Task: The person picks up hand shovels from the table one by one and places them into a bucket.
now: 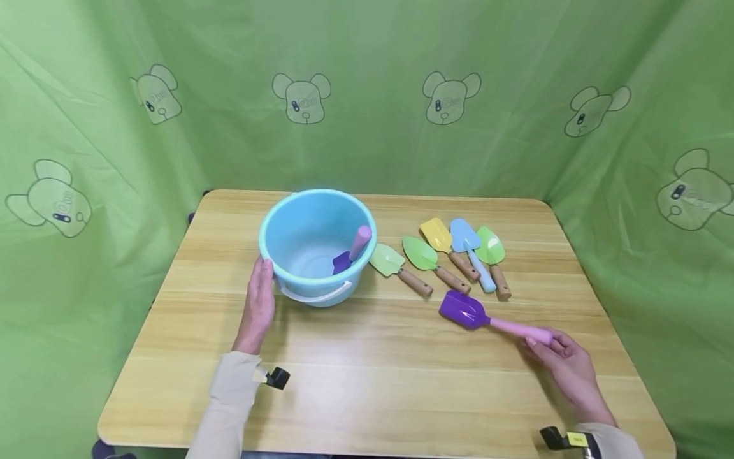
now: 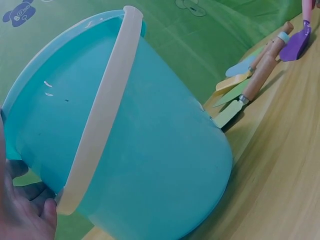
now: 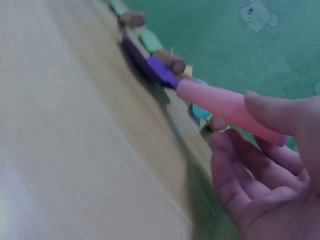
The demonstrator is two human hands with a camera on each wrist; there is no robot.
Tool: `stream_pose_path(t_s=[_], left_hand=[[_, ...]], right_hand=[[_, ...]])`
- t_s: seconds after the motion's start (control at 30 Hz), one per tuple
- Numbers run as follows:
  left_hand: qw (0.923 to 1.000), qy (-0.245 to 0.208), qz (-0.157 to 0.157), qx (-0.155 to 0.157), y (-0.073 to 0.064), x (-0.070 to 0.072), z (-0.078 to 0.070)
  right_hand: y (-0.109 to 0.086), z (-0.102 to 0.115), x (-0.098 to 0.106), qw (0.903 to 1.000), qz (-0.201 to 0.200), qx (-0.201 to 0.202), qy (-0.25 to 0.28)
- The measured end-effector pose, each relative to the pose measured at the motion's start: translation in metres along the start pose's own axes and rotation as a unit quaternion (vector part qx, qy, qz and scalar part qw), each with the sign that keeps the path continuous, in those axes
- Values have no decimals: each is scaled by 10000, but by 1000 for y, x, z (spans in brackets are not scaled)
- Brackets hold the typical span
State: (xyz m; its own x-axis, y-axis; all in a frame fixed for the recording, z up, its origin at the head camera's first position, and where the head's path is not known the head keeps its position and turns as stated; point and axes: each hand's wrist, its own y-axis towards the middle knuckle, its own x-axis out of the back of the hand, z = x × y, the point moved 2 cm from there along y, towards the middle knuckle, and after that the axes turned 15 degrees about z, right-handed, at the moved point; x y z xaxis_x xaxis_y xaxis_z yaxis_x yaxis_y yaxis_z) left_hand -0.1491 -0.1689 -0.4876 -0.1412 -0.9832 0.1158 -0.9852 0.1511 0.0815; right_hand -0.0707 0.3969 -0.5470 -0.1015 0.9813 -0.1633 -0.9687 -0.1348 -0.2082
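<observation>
A light blue bucket (image 1: 312, 280) stands upright on the table, its white handle (image 2: 102, 115) hanging down in front. My left hand (image 1: 260, 306) rests against the bucket's left side near the rim, fingers mostly straight. Inside the bucket leans a toy shovel with a purple blade (image 1: 341, 262) and pink handle (image 1: 360, 242). With my right hand (image 1: 568, 370) I pinch the pink handle end of another purple shovel (image 1: 466, 310). In the right wrist view, the thumb lies on top of that pink handle (image 3: 215, 102); the blade points away from the hand.
Several small trowels lie right of the bucket: a pale green one (image 1: 387, 260), a green one (image 1: 420, 254), a yellow one (image 1: 437, 234), a blue one (image 1: 464, 236) and another green one (image 1: 490, 245). Green curtains (image 1: 373, 153) surround the wooden table (image 1: 373, 395).
</observation>
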Motion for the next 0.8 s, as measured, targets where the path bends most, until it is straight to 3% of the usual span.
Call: stream_pose_path(t_s=[0.1,0.2,0.4,0.6,0.8], left_hand=[[10000,0,6,-15,0,1,2],[10000,-6,1,-10,1,1,3],[9999,8,-4,140,0,1,3],[10000,40,-14,70,0,1,2],[9999,34,4,163,1,1,1]], right_hand=[[3,0,-5,9920,257,520,1120],[6,0,-10,9807,315,770,1769],[13,-1,-17,9683,-63,1047,2269],[17,0,-25,9592,-424,1356,2444],[16,0,-31,9442,-541,1652,2798]])
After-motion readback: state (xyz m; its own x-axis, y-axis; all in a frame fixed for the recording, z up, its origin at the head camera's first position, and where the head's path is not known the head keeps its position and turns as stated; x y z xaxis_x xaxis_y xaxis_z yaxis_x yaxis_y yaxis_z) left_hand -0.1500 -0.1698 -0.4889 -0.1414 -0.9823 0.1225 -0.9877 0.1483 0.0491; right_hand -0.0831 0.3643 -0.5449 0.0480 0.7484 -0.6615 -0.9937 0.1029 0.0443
